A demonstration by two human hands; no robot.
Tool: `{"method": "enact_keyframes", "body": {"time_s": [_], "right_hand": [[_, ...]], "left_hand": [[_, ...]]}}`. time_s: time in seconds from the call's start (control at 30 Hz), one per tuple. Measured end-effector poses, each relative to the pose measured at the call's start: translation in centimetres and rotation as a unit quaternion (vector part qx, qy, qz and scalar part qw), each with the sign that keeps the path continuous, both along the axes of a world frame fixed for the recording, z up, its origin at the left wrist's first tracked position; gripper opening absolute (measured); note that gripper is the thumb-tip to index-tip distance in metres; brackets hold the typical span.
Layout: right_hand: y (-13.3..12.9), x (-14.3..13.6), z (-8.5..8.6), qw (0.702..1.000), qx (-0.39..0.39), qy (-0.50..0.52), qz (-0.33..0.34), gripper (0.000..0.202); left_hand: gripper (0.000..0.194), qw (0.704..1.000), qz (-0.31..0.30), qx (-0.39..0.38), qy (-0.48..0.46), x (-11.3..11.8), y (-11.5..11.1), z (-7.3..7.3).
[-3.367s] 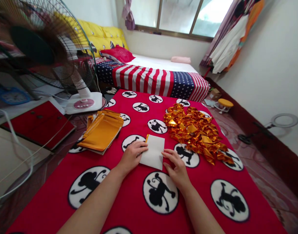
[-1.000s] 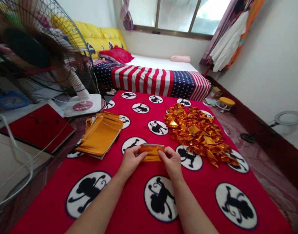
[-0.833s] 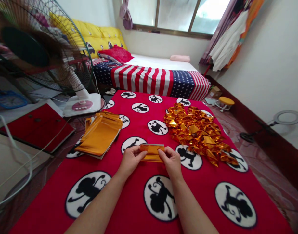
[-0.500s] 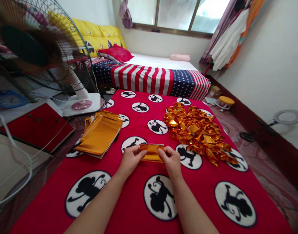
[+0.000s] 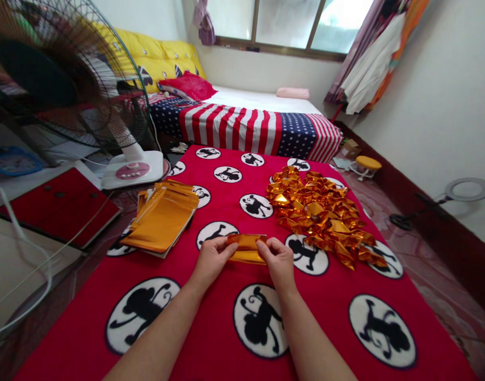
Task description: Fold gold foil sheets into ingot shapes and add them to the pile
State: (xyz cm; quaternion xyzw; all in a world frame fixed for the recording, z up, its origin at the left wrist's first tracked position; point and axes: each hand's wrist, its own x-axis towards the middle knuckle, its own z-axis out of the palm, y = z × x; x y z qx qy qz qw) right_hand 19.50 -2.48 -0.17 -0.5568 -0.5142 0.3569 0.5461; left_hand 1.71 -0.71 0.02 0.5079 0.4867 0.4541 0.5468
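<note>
A folded strip of gold foil paper [image 5: 247, 248] is stretched level between my two hands, just above the red cloth [image 5: 210, 338] with monkey prints. My left hand [image 5: 215, 257] pinches its left end, thumb on top. At the right end, my right hand [image 5: 278, 259] pinches it the same way; the fingers beneath are hidden. To the left lies a stack of flat gold foil sheets [image 5: 163, 217] with pale edges. A heap of folded gold foil pieces [image 5: 317, 211] spreads over the cloth to the right.
An electric fan [image 5: 133, 164] stands at the left beside a red panel [image 5: 60, 203]. Beyond the cloth is a bed [image 5: 242, 129] with a striped and starred cover. On the floor at right are a yellow stool [image 5: 368, 163] and a ring light [image 5: 468, 189].
</note>
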Motion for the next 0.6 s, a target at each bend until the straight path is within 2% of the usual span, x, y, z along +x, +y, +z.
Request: {"method": "enact_keyframes", "body": {"time_s": [0.2,0.43,0.6], "right_hand": [[0.03,0.0,-0.02,1.0,0.006,-0.001,-0.002,0.041],[-0.05,0.02,0.14,1.0,0.012,0.006,-0.011,0.045],[-0.01,0.05,-0.33,0.999,0.021,0.008,-0.025,0.028]], "left_hand": [[0.032,1.0,0.005,0.002,0.007,0.02,-0.15,0.49],[0.03,1.0,-0.002,0.004,0.017,-0.01,-0.13,-0.04],[0.031,1.0,-0.007,-0.002,0.025,-0.03,-0.15,-0.08]]}}
